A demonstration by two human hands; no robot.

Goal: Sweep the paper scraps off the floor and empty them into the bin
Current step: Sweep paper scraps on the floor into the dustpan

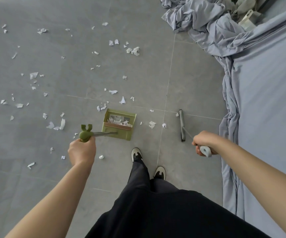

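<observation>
Paper scraps (34,75) lie scattered over the grey tiled floor (87,74), thickest to the left and far side; a few sit inside the green dustpan (119,123), which rests on the floor just ahead of the person's feet. More scraps lie just beside its far edge and to its right. The left hand (82,151) grips the green top of the dustpan's long handle (85,133), fingers curled round it. The right hand (205,143) grips the pale grey broom handle (205,151); the broom head (182,125) is at the floor, right of the dustpan and apart from it. Rumpled blue-grey sheets (262,100) cover the right side. No bin is in view.
</observation>
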